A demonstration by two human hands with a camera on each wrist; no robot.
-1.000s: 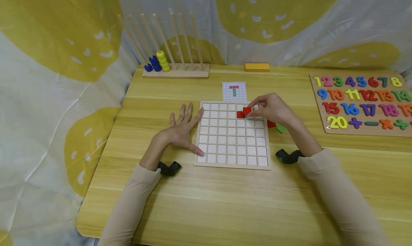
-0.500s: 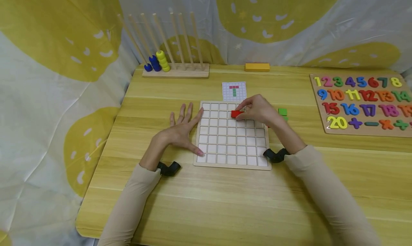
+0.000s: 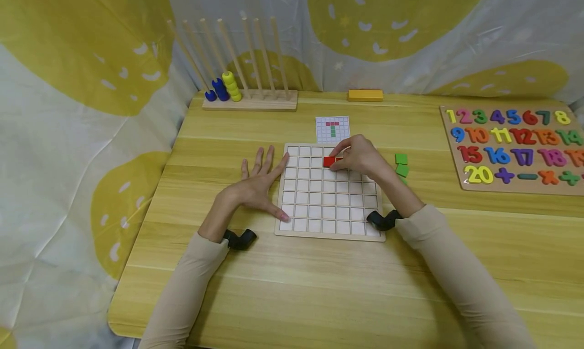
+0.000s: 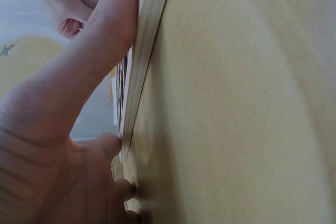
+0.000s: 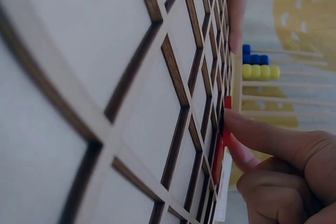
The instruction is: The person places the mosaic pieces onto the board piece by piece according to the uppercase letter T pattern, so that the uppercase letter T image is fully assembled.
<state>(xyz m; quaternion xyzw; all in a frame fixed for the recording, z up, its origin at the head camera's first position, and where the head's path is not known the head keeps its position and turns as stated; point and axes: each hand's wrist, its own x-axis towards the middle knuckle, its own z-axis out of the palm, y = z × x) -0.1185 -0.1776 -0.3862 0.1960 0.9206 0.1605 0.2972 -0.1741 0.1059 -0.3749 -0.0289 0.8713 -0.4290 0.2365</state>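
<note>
A wooden grid board [image 3: 328,236] with pale square cells lies flat on the table. Between thumb and index finger my right hand [image 3: 361,158] pinches a red square tile [image 3: 328,162] in the second row from the far edge. Another red tile [image 3: 338,160] lies just right of it, mostly behind the fingers. The right wrist view shows the pinched red tile [image 5: 227,136] standing above the grid. My left hand [image 3: 251,190] is spread along the board's left edge, thumb at the near corner and index finger near the far corner; its thumb [image 4: 89,51] rests on the rim.
Beyond the board lies a pattern card [image 3: 332,130] with a red and green T. Several green tiles [image 3: 401,165] sit at its right. Further off are a peg counter with beads [image 3: 248,101], an orange block [image 3: 365,95] and a number puzzle [image 3: 511,148].
My right hand has moved left along the row with the red tile, past the other red one, and come down at the cell beside it. The left hand has stayed in place.
</note>
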